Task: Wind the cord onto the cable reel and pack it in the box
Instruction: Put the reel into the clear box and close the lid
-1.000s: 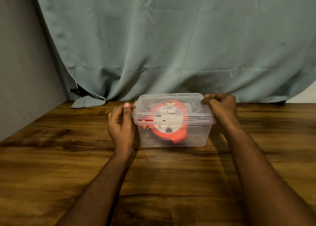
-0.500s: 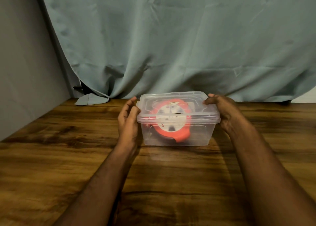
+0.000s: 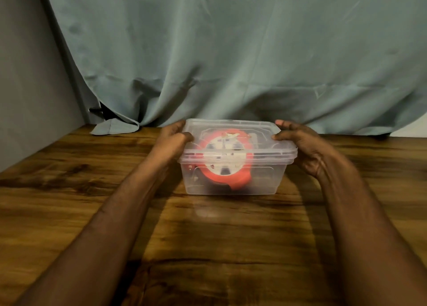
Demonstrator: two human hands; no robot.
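A clear plastic box stands on the wooden table with its clear lid on top. Inside it lies the red and white cable reel, seen through the plastic; the cord itself is hard to make out. My left hand grips the box's left end, thumb on the lid's edge. My right hand grips the right end, thumb and fingers on the lid's rim.
The wooden table stretches toward me. A grey-green curtain hangs right behind the box, its hem lying on the table at the back left. A grey wall closes the left side.
Both hands have shifted along the box's ends, and their thumbs now press on the lid's edges. The box sits a little to the right in the view.
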